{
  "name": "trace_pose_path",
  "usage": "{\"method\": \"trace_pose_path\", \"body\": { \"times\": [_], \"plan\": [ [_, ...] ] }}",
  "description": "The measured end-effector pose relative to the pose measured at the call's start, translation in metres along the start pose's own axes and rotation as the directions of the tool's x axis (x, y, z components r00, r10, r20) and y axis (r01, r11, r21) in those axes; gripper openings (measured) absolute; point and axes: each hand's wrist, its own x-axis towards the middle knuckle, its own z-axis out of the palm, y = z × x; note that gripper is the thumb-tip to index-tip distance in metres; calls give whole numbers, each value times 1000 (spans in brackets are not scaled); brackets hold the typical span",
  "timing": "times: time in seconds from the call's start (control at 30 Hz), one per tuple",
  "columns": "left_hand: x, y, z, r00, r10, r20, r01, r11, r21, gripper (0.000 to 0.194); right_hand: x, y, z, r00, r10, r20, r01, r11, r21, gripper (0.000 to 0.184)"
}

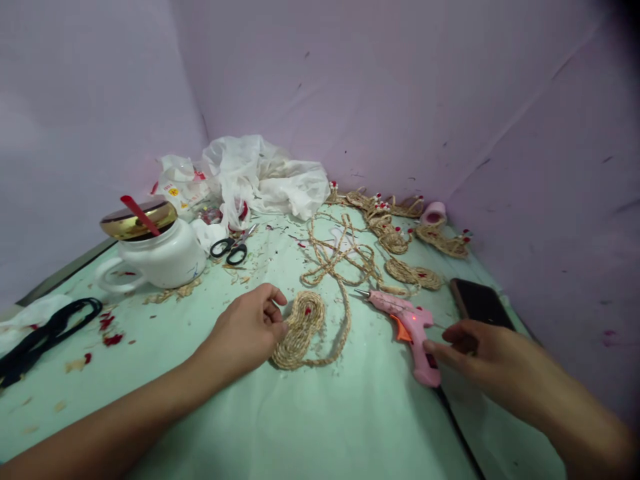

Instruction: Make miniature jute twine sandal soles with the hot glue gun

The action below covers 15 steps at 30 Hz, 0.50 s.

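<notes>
A flat oblong coil of braided straw cord lies on the table, with a small red spot near its upper end. My left hand rests at the coil's left edge, fingers loosely bent and apart, the thumb tip against or very near it. From the coil, a loose braided cord runs to a tangled heap farther back. A pink glue gun with an orange trigger and a lit red light lies to the right, its nozzle toward the heap. My right hand is beside its handle, thumb and fingers apart, not wrapped around it.
Black-handled scissors lie near a white mug bearing a gold-rimmed lid and red stick. White plastic bags pile against the wall. Finished-looking straw pieces, a pink tape roll and a phone are at right.
</notes>
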Motion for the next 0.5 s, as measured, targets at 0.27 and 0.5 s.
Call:
{"method": "trace_pose_path", "body": {
  "times": [0.27, 0.5],
  "plan": [
    [-4, 12, 8, 944, -172, 283, 275, 882, -383, 35, -2, -17, 23, 982, 70, 176, -104, 976, 191, 27],
    [1, 13, -1, 949, -190, 251, 302, 776, -554, 20, -9, 3, 19, 942, 139, 305, -329, 550, 768, 17]
  ]
}}
